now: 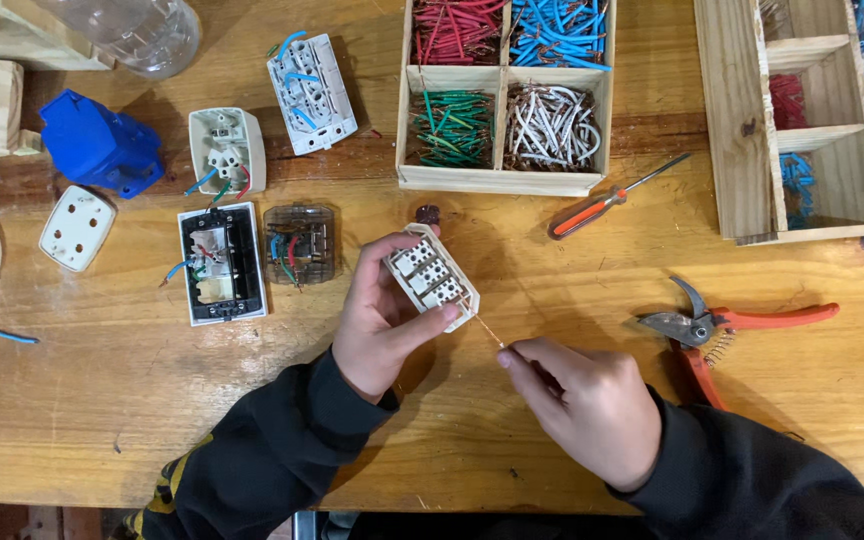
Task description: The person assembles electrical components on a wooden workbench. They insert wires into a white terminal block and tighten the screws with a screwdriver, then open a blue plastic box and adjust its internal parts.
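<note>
The left hand [377,315] grips the light, rigid white plastic socket module [432,276] by its edges, while the right hand [587,400] pinches a thin, bendable bare copper wire [482,327] near its end.

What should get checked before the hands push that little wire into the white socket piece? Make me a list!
1. Socket piece held steady in the left hand: ok, fingers wrap its lower edge.
2. Wire pinched in the right hand: ok, held between fingertips.
3. Wire tip lined up with the socket piece: ok, it meets the lower corner.
4. Wire tip stripped bare: ok, the showing part looks like bare copper strands.
5. Which hole it enters: cannot tell, too small to see.
6. Screwdriver close by: ok, it lies on the table beyond the hands, beside the wooden tray of coloured wires.
</note>
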